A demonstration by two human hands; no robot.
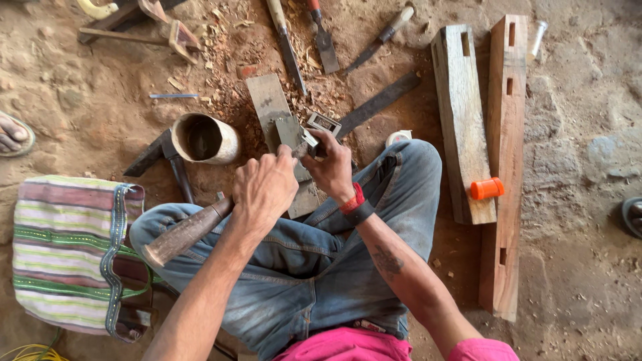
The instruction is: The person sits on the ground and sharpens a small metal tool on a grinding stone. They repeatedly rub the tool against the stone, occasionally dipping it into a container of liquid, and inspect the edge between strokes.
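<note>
Left hand (264, 189) curled tight round a dark, worn wooden handle (187, 234), slanting down-left across the denim knee. Right hand (332, 167) just beside, fingers pinching a small grey metal blade piece (304, 142) at the fingertips, above a flat grey sharpening slab (284, 140). Just left of both hands, a hollow cream cylinder (204, 138) on the dirt floor (80, 107). Well right, two mortised wooden beams (461, 120).
</note>
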